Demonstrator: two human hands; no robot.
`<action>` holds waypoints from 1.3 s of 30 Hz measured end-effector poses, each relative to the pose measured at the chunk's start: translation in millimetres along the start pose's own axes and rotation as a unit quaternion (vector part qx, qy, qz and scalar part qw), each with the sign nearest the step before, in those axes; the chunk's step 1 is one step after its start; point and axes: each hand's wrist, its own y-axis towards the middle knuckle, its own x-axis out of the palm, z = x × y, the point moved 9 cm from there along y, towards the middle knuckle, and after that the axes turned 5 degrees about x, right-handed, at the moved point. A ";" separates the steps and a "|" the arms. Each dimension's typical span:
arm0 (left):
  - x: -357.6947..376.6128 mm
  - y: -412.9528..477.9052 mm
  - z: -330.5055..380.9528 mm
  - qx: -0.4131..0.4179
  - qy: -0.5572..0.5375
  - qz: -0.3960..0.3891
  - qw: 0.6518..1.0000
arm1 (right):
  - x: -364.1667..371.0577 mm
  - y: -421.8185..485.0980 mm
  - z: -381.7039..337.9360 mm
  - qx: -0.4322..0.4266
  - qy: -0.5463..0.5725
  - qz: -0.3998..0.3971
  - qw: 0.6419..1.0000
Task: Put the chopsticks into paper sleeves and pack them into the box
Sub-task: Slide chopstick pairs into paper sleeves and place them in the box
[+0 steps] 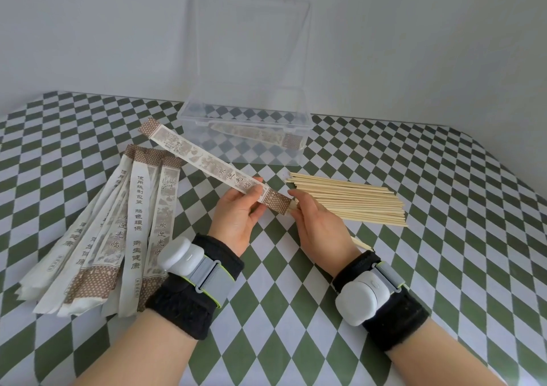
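Note:
My left hand (236, 217) pinches a brown-printed paper sleeve (204, 161) near its lower end; the sleeve slants up and to the left above the table. My right hand (318, 223) grips the chopsticks at the sleeve's mouth, where only their ends (293, 206) show. A pile of bare wooden chopsticks (355, 199) lies to the right of my right hand. Several empty sleeves (118, 229) are fanned out at the left. The clear plastic box (189, 116) stands open at the back, with one filled sleeve (260, 135) lying inside.
The box lid (251, 45) stands upright against the white wall. A green and white checked cloth (429, 267) covers the table. One loose chopstick (361, 243) pokes out from behind my right wrist. Both wrists wear black bands with white devices.

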 end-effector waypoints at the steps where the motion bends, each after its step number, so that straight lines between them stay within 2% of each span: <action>1: -1.1 -0.1 0.5 0.007 0.009 0.004 1.000 | -0.4 -0.3 1.4 0.003 0.006 0.006 1.000; 8: -15.8 -0.7 15.2 0.067 -0.011 0.078 0.995 | -20.1 -2.5 13.0 0.061 -0.044 0.090 0.993; 14: -13.9 -0.1 14.7 0.062 -0.021 0.071 0.995 | -8.8 -0.9 19.7 0.078 0.000 0.046 0.996; 19: -4.5 -1.4 7.4 0.046 0.035 0.028 0.998 | 0.4 -0.6 14.1 0.058 0.061 0.014 0.996; 22: -6.4 -2.1 11.8 0.062 0.026 0.041 0.997 | -3.1 -0.3 22.5 0.097 0.102 0.032 0.990; 25: -14.9 -1.7 18.1 0.084 0.010 0.074 0.994 | -11.1 -1.6 35.3 0.142 0.084 0.071 0.984; 27: -16.8 -2.1 19.4 0.088 0.004 0.082 0.993 | -9.9 -1.5 39.1 0.157 0.102 0.062 0.980; 39: -6.9 -2.3 10.9 0.050 0.019 0.039 0.998 | 0.2 -1.4 23.8 0.110 0.164 0.003 0.980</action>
